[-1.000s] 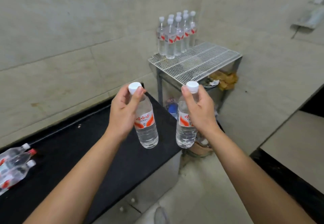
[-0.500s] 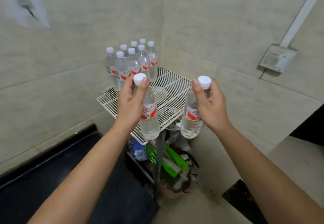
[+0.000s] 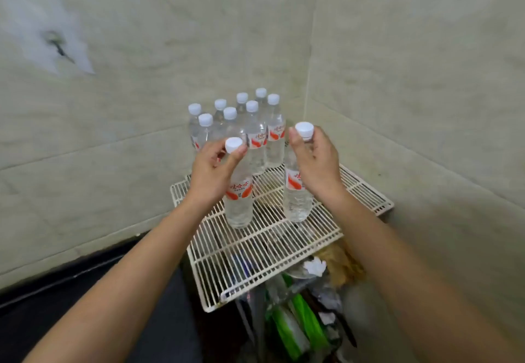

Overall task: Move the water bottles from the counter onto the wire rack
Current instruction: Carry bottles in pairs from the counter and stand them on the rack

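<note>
Countertop (image 3: 71,320) in black fills the near left corner, and just to its right, under the rack's near edge, we make out a jumble of wrappers (image 3: 306,317), some bright green, too blurred for us to name. Above that jumble lies the wire rack (image 3: 255,266), a white grid set into the corner where two tiled walls (image 3: 412,107) meet. Over its middle we find both hands, each holding a bottle upright by the neck. The left hand (image 3: 211,175) has its fingers curled round the top of the left-hand bottle (image 3: 238,206), a fingertip beside the white cap (image 3: 233,144); the bottle's base is down at the wires, though we cannot tell whether it rests on them or hangs just clear. The right hand (image 3: 315,164) grips the right-hand bottle (image 3: 297,203) the same way, just under its cap, with the base likewise at the grid, off to the right. The two bottles are apart from each other. Beyond them, at the rack's far end against the left wall (image 3: 113,135), we count eight standing bottles (image 3: 255,138) packed close in two rows, red-and-white labels toward us. High on that wall we see a pale patch (image 3: 56,47) with a dark mark in it.
</note>
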